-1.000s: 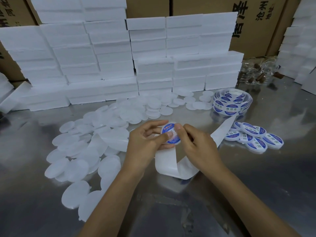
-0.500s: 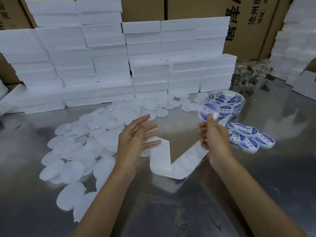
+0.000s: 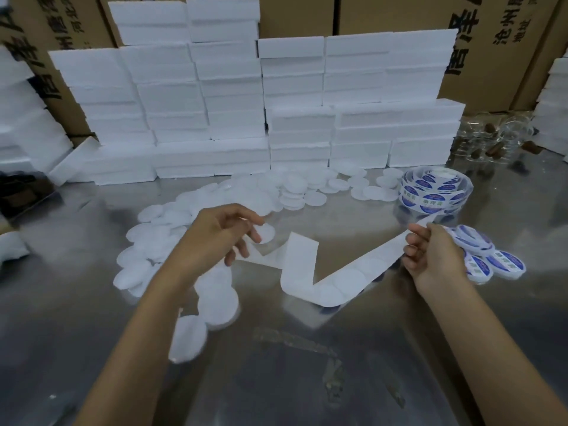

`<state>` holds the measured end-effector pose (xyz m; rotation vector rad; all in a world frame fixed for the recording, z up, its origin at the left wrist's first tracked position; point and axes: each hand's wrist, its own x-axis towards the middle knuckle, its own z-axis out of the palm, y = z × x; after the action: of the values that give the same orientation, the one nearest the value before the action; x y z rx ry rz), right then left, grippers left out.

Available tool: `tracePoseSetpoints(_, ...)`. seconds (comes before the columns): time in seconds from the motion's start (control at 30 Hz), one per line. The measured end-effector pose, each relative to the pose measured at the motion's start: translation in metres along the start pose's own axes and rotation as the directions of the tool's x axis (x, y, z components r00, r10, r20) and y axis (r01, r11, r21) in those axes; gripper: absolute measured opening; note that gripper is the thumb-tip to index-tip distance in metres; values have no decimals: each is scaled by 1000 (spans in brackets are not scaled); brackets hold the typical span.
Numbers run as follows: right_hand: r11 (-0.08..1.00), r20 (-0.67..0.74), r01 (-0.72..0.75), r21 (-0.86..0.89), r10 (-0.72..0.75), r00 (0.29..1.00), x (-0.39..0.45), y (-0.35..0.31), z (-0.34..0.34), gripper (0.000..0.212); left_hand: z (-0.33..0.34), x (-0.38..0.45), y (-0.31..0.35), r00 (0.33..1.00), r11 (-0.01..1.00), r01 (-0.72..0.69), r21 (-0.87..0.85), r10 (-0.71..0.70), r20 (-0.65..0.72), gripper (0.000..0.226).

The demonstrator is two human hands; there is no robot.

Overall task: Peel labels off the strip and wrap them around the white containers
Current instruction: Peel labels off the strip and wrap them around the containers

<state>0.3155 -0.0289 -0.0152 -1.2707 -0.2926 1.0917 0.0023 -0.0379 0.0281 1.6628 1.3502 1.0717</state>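
Observation:
A white backing strip (image 3: 299, 265) zigzags across the metal table and runs up to the label roll (image 3: 436, 192), which carries blue oval labels. My right hand (image 3: 433, 256) grips this strip near its upper right part. Just right of that hand lies a small pile of labelled white discs (image 3: 495, 259). My left hand (image 3: 215, 238) pinches a plain white disc (image 3: 266, 233) between thumb and fingers, just above the strip's left end. Many plain white discs (image 3: 159, 238) lie scattered to the left and behind.
Stacks of white foam boxes (image 3: 233, 118) form a wall at the back, with cardboard cartons (image 3: 384, 13) behind them. Clear glass bottles (image 3: 498, 139) lie at the back right. The metal table (image 3: 307, 379) shows bare surface in front of my arms.
My right hand carried the labelled disc to the right, no longer holds it, and now grips the strip. My left hand opened, then took hold of a plain white disc.

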Motion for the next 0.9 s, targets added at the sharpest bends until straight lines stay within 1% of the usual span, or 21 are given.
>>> tracePoseSetpoints(0.07,995,-43,59,-82,-62,997,-4,-1,2,32,-24,-8,-5,996,966,10,260,-32,80,24)
tracePoseSetpoints(0.13,971,-81,164,-176,-180,980,-7,0,4,32,-44,-16,-10,980,867,41,496,-132,148,17)
tracePoseSetpoints(0.17,950,-80,229,-212,-250,965,-9,1,6,33,-50,-22,-12,964,816,67,575,-201,172,15)
tracePoseSetpoints(0.23,893,-40,367,-262,-390,920,-13,6,10,36,-54,-32,-18,935,724,104,682,-305,182,33)
tracePoseSetpoints(0.3,815,28,492,-307,-509,861,-16,11,15,36,-49,-39,-25,922,655,102,748,-345,176,47)
tracePoseSetpoints(0.37,724,113,596,-346,-599,793,-20,17,19,35,-40,-43,-31,920,637,82,766,-345,189,49)
tracePoseSetpoints(0.47,602,237,696,-392,-665,708,-28,28,25,34,-32,-46,-33,935,687,90,721,-308,177,46)
tracePoseSetpoints(0.53,547,330,723,-423,-650,684,-34,33,28,35,-31,-45,-30,948,761,104,641,-270,167,38)
tracePoseSetpoints(0.57,519,394,732,-442,-621,678,-37,33,29,35,-31,-44,-28,954,792,102,602,-250,166,31)
tracePoseSetpoints(0.63,472,551,742,-476,-498,670,-42,29,28,30,-31,-42,-22,966,841,78,536,-197,169,18)
tracePoseSetpoints(0.7,455,707,746,-486,-297,641,-48,21,24,19,-27,-40,-12,976,917,57,394,-135,173,14)
tracePoseSetpoints(0.77,474,824,739,-479,-45,564,-50,11,18,5,-20,-38,-1,982,970,44,237,-86,170,11)
tracePoseSetpoints(0.8,428,847,746,-509,95,523,-49,8,15,13,-15,-37,5,979,983,33,181,-68,190,11)
tracePoseSetpoints(0.83,328,840,773,-542,234,490,-47,6,12,28,-8,-35,10,973,992,31,124,-59,222,10)
tracePoseSetpoints(0.87,223,814,800,-557,337,473,-43,7,9,41,-1,-33,13,965,997,45,66,-60,257,12)
tracePoseSetpoints(0.9,152,797,820,-552,385,466,-41,10,8,46,7,-31,15,956,997,75,22,-78,283,15)
